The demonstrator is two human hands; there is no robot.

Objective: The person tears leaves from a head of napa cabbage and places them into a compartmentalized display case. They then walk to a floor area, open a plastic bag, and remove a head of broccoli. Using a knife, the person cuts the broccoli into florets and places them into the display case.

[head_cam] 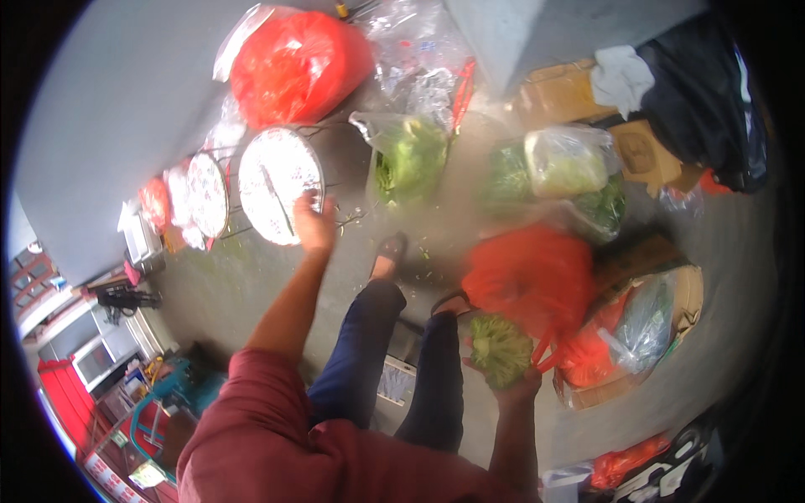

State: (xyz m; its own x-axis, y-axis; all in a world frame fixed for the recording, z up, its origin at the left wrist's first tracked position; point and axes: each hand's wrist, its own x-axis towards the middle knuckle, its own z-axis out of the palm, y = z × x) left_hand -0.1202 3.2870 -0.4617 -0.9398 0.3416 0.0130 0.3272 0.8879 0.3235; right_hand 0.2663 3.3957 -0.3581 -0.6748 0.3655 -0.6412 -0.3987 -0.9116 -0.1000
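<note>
My left hand (pixel 316 221), blurred and with its fingers apart, is over the near right edge of a round stool with a white floral top (pixel 255 201). A long, thin knife-like tool (pixel 277 195) lies across that top, left of the fingers. In my right hand (pixel 519 385) is a head of leafy green lettuce (pixel 500 352), its cut stem side towards me. The handle of a red plastic bag (pixel 528 273) hangs close to the right hand; whether the fingers also hold it, I cannot tell. The bag sits on the floor just beyond the lettuce.
A clear bag of leafy greens (pixel 412 160) stands ahead of my feet. Bagged vegetables (pixel 569 163) are to its right. Farther right sits an open cardboard box (pixel 688 298) with bags inside. A large red bag (pixel 302 69) and a second floral stool (pixel 207 195) are near the wall.
</note>
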